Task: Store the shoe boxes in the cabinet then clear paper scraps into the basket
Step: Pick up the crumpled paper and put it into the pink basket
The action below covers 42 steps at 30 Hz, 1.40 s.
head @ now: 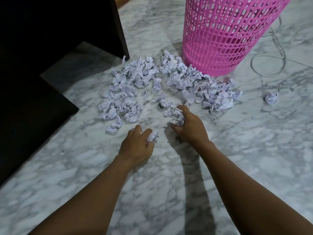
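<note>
- Fingers (145,132) of the left hand (135,146) are curled round one crumpled paper scrap (153,137), low over the marble floor (237,158), well in front of the pink basket (228,39) on the person's side.
- On the right hand (189,128) the fingers (183,108) are clenched on a small bunch of scraps (177,116), a little nearer the basket than the left.
- Most of the paper is in a heap of paper scraps (169,78) on the floor. It forms a loose horseshoe from the basket's foot, where a few pieces touch it, out towards the dark cabinet (50,39) to the basket's left. One stray ball (271,98) sits apart, in front of the basket and to its right.
- No shoe boxes show, so that part of the task cannot be checked. Judging by the hands, scrap clearing is under way with most of it left.
- Risk — both handfuls are loose, light crumples. A slack grip on the lift to the rim, which is out of view, would likely shed pieces back onto the floor.
- Tall and light-looking, the basket could tip if a forearm knocks it.
- Among the scraps in front of the basket lies a small dark object (160,106), too small to name — it could be swept in by mistake.
- Looping just to the basket's right, a grey cable (269,65) might snag a hand reaching for the stray ball.
</note>
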{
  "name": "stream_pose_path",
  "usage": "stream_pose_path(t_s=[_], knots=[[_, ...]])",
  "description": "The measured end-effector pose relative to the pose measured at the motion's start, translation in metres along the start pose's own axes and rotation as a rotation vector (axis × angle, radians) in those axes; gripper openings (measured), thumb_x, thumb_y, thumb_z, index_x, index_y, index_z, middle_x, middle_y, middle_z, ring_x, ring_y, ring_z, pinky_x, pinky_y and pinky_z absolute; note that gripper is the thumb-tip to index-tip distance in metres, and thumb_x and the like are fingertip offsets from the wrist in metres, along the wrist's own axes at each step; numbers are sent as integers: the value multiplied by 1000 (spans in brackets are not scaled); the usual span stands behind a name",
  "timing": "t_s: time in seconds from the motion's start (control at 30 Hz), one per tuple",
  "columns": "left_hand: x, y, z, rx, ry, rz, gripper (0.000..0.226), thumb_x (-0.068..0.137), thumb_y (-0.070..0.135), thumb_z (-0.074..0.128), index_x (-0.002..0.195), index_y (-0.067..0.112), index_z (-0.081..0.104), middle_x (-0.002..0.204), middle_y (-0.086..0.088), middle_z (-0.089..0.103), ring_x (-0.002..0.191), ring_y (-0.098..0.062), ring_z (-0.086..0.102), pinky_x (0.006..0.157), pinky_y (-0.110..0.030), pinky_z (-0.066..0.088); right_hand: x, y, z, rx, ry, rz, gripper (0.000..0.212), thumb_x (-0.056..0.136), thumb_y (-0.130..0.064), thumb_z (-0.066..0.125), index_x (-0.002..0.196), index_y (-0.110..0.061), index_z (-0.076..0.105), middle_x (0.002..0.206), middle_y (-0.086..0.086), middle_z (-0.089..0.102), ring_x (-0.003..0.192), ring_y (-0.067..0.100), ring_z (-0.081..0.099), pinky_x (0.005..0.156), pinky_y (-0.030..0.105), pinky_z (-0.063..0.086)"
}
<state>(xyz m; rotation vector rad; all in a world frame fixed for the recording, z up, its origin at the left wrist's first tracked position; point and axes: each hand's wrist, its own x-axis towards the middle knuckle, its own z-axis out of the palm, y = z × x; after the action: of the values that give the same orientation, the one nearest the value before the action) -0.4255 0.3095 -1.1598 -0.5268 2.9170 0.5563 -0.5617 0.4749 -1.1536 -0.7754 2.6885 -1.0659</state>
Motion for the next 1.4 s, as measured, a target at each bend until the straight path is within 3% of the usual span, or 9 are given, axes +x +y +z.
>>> stream_pose_path(t_s=[0.17,0.5,0.67,0.8,0.93,1.0,1.1,1.27,1.4], knots=[[-13,4,12,72,77,16,57,79,66,54,123,29,55,120,-4,42,106,-26,43,77,-37,50,-2,0,-5,29,3,34,60,78,-25,77,131,-24,49,104,8,69,91,34,64,69,33,46],[8,-12,16,90,236,161,28,77,15,79,88,19,53,83,-8,57,62,-28,60,42,-30,44,16,6,-25,2,122,50,59,78,-22,78,131,-20,53,124,6,58,91,27,62,67,29,40],[38,4,1,-131,309,83,18,94,31,52,85,16,55,71,-4,54,59,-34,57,47,-37,48,57,10,-34,-206,57,104,60,83,-35,74,137,-27,49,145,3,34,99,27,62,71,34,48],[80,36,-19,-164,163,1,28,98,34,50,124,24,47,82,-2,61,73,-31,60,61,-38,48,75,21,-22,-308,-160,193,66,90,-45,64,149,-33,35,156,3,28,126,30,52,88,43,50],[116,60,-25,-68,-84,-21,80,96,50,49,155,32,-3,89,-2,57,77,-25,58,63,-34,43,70,26,-15,-229,-47,181,51,89,-34,66,137,-29,49,136,5,55,115,27,59,83,36,49],[127,64,-19,-28,-172,-31,90,93,57,51,155,31,-9,131,-8,55,109,-29,58,76,-35,47,64,27,-14,-172,1,159,42,87,-31,68,127,-25,58,122,5,65,109,26,62,78,33,48],[136,65,-14,55,-213,-33,86,88,65,51,154,29,11,157,-6,33,139,-28,39,100,-40,43,56,27,-20,-7,53,212,45,84,-27,72,127,-23,61,119,3,69,107,24,64,80,31,48],[133,77,-8,159,-118,24,55,90,61,50,133,29,41,126,-6,60,115,-30,57,79,-35,44,46,24,-44,95,214,242,57,79,-27,73,134,-26,58,128,-2,65,112,17,61,85,28,48],[128,82,-2,207,-76,74,42,98,54,39,128,26,47,114,-8,63,99,-31,61,66,-32,39,59,28,-74,-36,321,205,28,80,-33,74,101,-16,71,97,5,68,95,25,62,67,27,39]])
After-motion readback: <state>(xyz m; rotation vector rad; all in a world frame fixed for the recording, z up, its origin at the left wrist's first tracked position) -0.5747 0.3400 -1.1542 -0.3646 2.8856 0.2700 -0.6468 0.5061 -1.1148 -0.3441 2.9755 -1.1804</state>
